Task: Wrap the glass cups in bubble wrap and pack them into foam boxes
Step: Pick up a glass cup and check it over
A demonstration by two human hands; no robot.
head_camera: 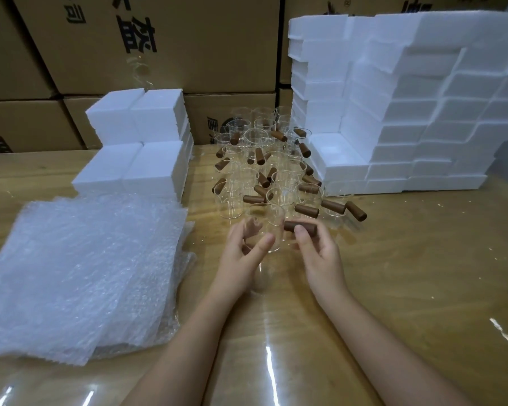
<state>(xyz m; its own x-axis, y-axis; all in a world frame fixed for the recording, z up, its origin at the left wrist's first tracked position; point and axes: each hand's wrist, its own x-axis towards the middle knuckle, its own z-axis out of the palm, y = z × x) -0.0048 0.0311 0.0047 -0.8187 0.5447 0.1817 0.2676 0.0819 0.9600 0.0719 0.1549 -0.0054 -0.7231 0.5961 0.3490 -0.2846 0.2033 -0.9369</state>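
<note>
A clear glass cup (272, 227) with a brown wooden handle (299, 227) stands at the near edge of a cluster of several like cups (264, 168) in the middle of the wooden table. My left hand (244, 256) curls round the cup's left side, thumb on its front. My right hand (320, 256) pinches the brown handle from the right. A stack of bubble wrap sheets (79, 268) lies to the left of my hands. Closed white foam boxes (138, 148) stand behind the wrap.
A tall stepped stack of open white foam boxes (408, 112) fills the right rear of the table (408, 273). Brown cardboard cartons (188, 39) form a wall behind everything. Bare glossy tabletop stretches in front and to the right of my hands.
</note>
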